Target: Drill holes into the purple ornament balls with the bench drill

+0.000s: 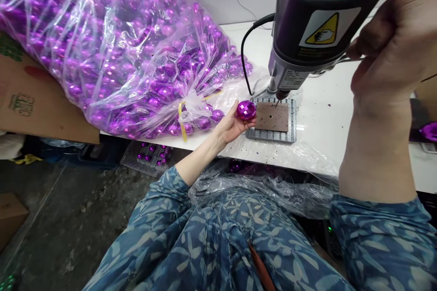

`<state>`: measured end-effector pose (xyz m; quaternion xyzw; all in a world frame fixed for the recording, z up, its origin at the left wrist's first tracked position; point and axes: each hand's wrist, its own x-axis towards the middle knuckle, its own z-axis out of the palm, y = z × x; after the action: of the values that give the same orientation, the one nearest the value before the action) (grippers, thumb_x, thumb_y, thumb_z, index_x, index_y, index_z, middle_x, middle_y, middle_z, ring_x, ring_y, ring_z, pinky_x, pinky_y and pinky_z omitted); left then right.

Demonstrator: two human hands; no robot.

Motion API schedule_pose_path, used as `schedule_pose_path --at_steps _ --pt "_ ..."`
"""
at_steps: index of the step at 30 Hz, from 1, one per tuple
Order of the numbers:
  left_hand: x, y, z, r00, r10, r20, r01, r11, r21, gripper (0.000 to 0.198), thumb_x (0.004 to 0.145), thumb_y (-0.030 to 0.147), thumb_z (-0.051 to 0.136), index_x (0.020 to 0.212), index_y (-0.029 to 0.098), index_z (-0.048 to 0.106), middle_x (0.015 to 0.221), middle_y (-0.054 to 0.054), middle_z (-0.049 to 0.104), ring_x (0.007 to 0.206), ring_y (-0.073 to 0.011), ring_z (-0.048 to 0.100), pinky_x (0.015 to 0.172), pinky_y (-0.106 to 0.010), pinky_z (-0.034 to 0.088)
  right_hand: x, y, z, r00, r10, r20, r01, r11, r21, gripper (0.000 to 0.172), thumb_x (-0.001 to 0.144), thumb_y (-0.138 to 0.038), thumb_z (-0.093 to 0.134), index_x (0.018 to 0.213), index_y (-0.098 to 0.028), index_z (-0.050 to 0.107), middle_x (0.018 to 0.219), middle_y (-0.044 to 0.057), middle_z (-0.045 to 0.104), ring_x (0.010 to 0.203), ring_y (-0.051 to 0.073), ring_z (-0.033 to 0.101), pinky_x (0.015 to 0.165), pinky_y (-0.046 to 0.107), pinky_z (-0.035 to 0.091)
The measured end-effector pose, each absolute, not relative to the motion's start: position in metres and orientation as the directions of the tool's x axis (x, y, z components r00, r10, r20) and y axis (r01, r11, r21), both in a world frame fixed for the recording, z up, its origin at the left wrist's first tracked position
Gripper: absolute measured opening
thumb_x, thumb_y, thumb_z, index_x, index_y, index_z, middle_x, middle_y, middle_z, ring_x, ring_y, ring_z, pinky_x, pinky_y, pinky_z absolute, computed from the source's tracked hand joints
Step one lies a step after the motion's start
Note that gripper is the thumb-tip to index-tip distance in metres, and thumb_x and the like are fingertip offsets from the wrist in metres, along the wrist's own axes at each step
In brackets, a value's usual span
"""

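My left hand (232, 125) holds a shiny purple faceted ball (246, 110) at the left edge of the drill press base (292, 134). A brown board (278, 116) with a small hole and scattered purple flecks lies on that base. Over the board hangs the chuck of the bench drill press (290, 77), whose black housing bears a yellow warning label. Raised at the upper right, my right hand (392, 36) is closed at the side of the drill press; what its fingers grip is largely hidden.
A large clear bag (136, 59) of purple balls, tied with yellow, fills the left of the white table (317, 122). Below it are a cardboard box (44, 95) and a crate (143, 159) with several small purple balls. Plastic sheeting (273, 191) hangs over the table's front edge.
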<state>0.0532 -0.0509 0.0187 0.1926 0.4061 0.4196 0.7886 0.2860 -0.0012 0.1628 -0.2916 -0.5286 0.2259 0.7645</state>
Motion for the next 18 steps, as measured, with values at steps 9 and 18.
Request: schedule_pose_path --at_steps 9,18 --pt "0.052 -0.054 -0.006 0.29 0.9 -0.325 -0.506 0.432 0.746 0.023 0.093 0.029 0.079 0.112 0.019 0.071 0.11 -0.006 0.08 0.105 -0.0206 0.077 0.106 -0.042 0.061 0.293 0.002 0.162 0.321 0.643 0.696 -0.015 0.738 -0.675 0.028 0.084 -0.04 0.082 0.09 -0.015 0.071 0.086 -0.005 0.067 0.053 -0.001 0.055 0.047 0.013 0.039" --pt "0.078 -0.021 -0.043 0.169 0.984 -0.059 -0.209 0.094 0.973 0.051 0.079 0.036 0.096 0.117 0.022 0.065 0.105 -0.005 0.081 0.102 -0.0194 0.076 0.101 -0.037 0.057 0.29 0.008 0.158 0.303 0.589 0.749 -0.048 0.795 -0.605 0.008 0.096 -0.019 0.067 0.092 -0.012 0.065 0.066 -0.004 0.036 0.048 0.003 0.041 0.045 0.019 0.032"
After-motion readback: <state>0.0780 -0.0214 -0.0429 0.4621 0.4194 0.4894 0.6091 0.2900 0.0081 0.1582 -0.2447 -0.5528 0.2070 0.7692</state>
